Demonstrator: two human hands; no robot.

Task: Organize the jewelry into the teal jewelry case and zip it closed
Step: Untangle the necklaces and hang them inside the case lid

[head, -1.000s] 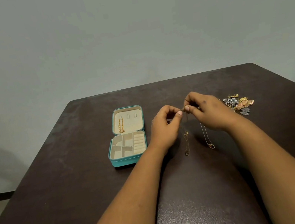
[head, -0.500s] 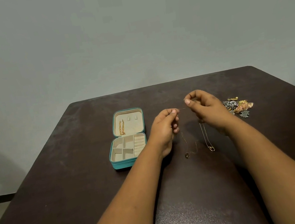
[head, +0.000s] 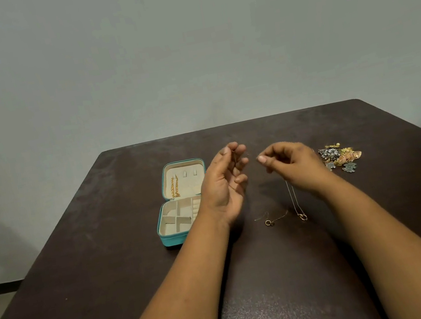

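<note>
Both hands are up over the table (head: 82, 264), approx. mid-scene. The left hand (head: 223, 185) is raised, palm turned toward the camera, w/ thumb and forefinger pinching the end of a thin chain (head: 235, 158) near the fingertips; the other fingers are loosely curled. The right hand (head: 292, 163) sits just right of it, apart from it, thumb and forefinger tips pressed together; whether it actually holds a chain end I cannot tell, the strand is too fine. Below the right hand a thin necklace (head: 294, 198) hangs/lies down to a small ring pendant (head: 303, 217) on the table. A second ring pendant (head: 269, 222) lies just left of it, w/ its fine chain trailing loosely on the table. The teal jewelry case (head: 174, 239) is open, left of the left hand, which partly covers its right side: lid laid back w/ a gold chain (head: 174, 187) inside on the left and two small pale pieces beside it; the base has cream dividers and ring rolls, no jewelry visible in the compartments that show. A pile of mixed silver, gold & pink jewelry (head: 341, 157) lies at the right, near the right wrist but apart from it.
</note>
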